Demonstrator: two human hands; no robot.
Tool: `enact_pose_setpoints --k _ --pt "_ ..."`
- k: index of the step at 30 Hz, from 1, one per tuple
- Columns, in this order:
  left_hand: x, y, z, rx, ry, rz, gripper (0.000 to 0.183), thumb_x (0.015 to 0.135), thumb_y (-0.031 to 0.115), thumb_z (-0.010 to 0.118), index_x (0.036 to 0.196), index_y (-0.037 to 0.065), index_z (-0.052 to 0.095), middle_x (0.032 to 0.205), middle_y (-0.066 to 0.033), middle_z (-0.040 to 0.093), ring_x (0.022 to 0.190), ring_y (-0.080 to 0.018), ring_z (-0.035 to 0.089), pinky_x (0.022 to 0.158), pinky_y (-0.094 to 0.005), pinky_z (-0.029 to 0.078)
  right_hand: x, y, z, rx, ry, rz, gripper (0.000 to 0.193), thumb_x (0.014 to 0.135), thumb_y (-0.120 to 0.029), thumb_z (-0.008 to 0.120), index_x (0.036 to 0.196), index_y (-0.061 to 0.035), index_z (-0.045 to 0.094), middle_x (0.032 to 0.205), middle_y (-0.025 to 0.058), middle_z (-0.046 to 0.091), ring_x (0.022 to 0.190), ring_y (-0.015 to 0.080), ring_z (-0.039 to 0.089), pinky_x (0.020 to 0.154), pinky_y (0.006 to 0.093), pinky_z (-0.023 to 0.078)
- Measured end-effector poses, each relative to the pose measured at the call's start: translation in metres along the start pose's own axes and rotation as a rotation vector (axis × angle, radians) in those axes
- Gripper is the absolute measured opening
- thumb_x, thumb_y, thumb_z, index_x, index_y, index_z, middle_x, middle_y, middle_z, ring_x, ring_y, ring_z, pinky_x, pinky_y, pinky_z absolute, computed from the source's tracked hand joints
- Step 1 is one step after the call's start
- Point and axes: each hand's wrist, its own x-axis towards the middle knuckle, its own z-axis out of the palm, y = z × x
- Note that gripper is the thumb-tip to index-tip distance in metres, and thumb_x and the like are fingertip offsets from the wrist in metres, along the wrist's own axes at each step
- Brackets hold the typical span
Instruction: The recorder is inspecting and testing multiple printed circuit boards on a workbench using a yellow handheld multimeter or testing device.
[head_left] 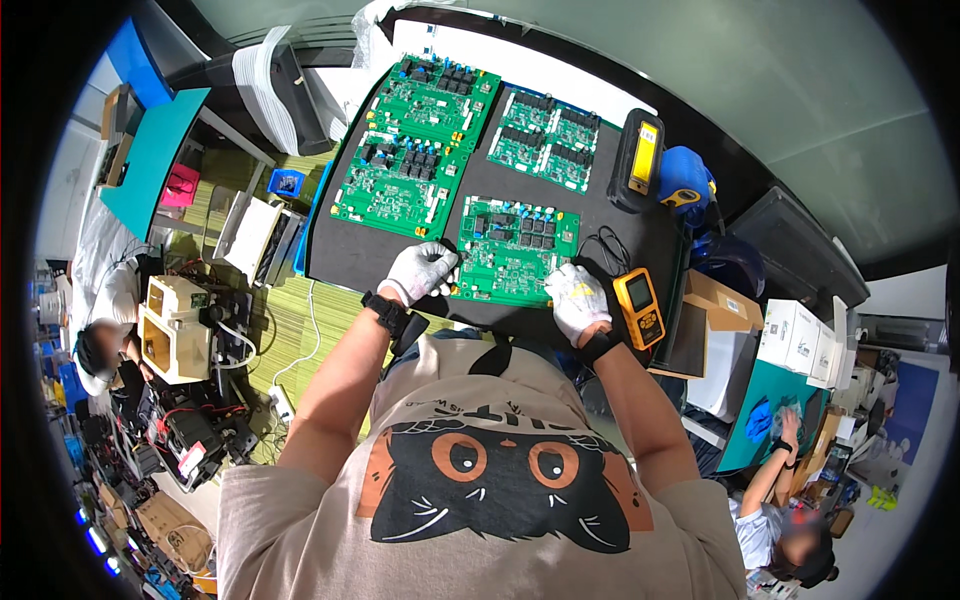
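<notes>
A green circuit board [507, 255] with black relays and blue parts along its far edge lies flat on the dark mat in front of me. My left hand [422, 272], in a white glove, is closed at the board's left edge, with its fingertips pinching there. At the near right corner, my right hand [578, 300], also gloved, has its fingertips closed on the board's edge; the undersides of the fingers are hidden. Just right of that hand lies a yellow handheld meter [640, 305] with a small dark screen and a black cable.
More green boards [395, 180] lie on the mat at the left, and a panel of smaller boards [543, 138] is farther back. A black case with a yellow label [640, 160] and a blue tape dispenser [686, 180] stand at the right. Co-workers sit at both sides.
</notes>
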Motion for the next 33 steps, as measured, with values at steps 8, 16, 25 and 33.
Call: enact_pose_setpoints --k 8,16,25,33 --pt "-0.002 0.004 0.0 0.008 -0.003 -0.014 0.022 0.099 0.025 0.062 0.1 0.004 0.065 0.076 -0.0024 0.068 0.055 -0.0081 0.063 0.046 -0.0199 0.046 -0.005 -0.022 0.004 -0.043 0.026 0.093 0.021 0.09 -0.022 0.053 0.091 -0.0057 0.066 0.098 0.0167 0.065 0.097 0.0357 0.062 0.084 0.0465 0.051" --pt "-0.004 0.008 0.0 0.027 -0.014 -0.018 0.021 0.099 0.025 0.062 0.101 0.004 0.065 0.076 -0.0018 0.068 0.056 -0.0077 0.063 0.047 -0.0199 0.046 -0.005 -0.043 0.005 -0.014 -0.022 0.291 0.031 0.093 -0.029 0.048 0.096 -0.0039 0.065 0.102 0.0201 0.065 0.098 0.037 0.063 0.086 0.0489 0.051" --pt "-0.002 0.004 -0.002 0.008 -0.022 -0.015 0.02 0.099 0.024 0.062 0.1 0.004 0.063 0.078 -0.0025 0.068 0.056 -0.0088 0.063 0.047 -0.0202 0.046 -0.006 -0.052 0.007 0.014 -0.026 0.363 0.033 0.094 -0.031 0.047 0.095 -0.0034 0.066 0.097 0.0202 0.068 0.093 0.0366 0.066 0.083 0.0489 0.052" --pt "0.0 0.003 -0.004 -0.001 -0.04 -0.025 0.02 0.099 0.024 0.062 0.101 0.003 0.063 0.078 -0.0025 0.068 0.056 -0.0085 0.063 0.047 -0.0199 0.046 -0.006 -0.055 0.013 -0.024 -0.026 0.38 0.029 0.093 -0.027 0.049 0.099 -0.0026 0.063 0.097 0.0191 0.067 0.09 0.0352 0.067 0.08 0.0454 0.055"
